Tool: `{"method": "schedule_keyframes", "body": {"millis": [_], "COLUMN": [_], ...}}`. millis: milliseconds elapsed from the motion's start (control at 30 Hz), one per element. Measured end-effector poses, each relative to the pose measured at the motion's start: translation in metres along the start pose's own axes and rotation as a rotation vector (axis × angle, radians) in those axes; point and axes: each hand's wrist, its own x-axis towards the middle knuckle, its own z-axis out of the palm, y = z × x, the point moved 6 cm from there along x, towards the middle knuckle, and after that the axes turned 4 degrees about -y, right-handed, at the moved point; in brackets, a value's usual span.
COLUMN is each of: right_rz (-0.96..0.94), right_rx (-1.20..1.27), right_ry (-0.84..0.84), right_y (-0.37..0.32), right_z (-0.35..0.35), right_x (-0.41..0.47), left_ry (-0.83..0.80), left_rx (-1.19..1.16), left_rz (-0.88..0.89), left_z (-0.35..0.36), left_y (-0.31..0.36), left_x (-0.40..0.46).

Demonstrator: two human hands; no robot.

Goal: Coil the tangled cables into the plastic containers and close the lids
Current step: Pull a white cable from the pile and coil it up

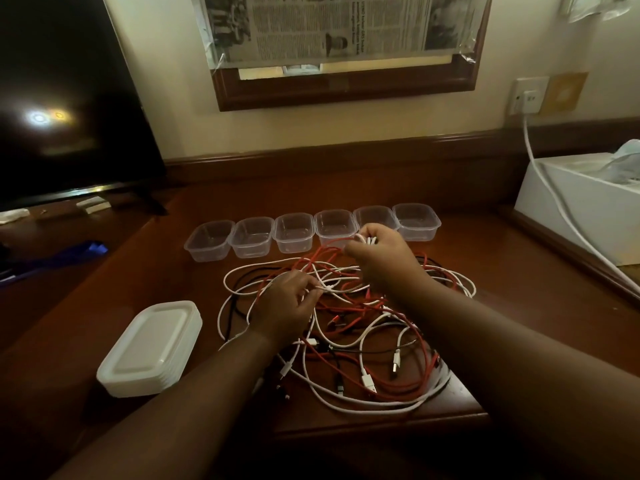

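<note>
A messy pile of thin, bendy cables [349, 327], white, red and black, lies on the shiny brown wooden bench [156, 271]. The left hand [287, 306] pinches a white cable in the pile. The right hand [384, 261] holds up a small bunch of white cable loops. Behind the pile stand six clear plastic containers [313, 230] in a row, all open. A stack of smooth white lids [152, 348] with round corners sits to the left.

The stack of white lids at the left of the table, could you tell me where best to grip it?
Grip the stack of lids across its two long edges, coming from above. It lies flat, apart from the cables, with both long sides free.
</note>
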Motion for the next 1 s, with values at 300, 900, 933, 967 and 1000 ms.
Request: {"method": "schedule_keyframes", "body": {"millis": [300,900,933,967,1000], "right_rz": [0.031,-0.189,-0.191,-0.18,-0.16], "right_rx": [-1.168,-0.455,-0.31,-0.158,0.01], "right_ry": [-0.366,-0.091,-0.077,-0.08,-0.079], "right_y": [0.014,-0.004,-0.006,-0.008,-0.01], "right_z": [0.02,0.014,0.012,0.01,0.009], "right_x": [0.004,-0.001,-0.004,-0.006,-0.007], "left_ry": [-0.055,-0.079,-0.099,-0.111,-0.114], "left_rx": [0.104,-0.213,-0.23,-0.246,-0.265], "left_rz": [0.077,-0.181,-0.192,-0.2,-0.209], "left_z": [0.007,0.022,0.024,0.026,0.026], "left_y": [0.015,0.001,0.0,0.0,-0.001], "left_x": [0.007,0.018,0.02,0.022,0.024]}}
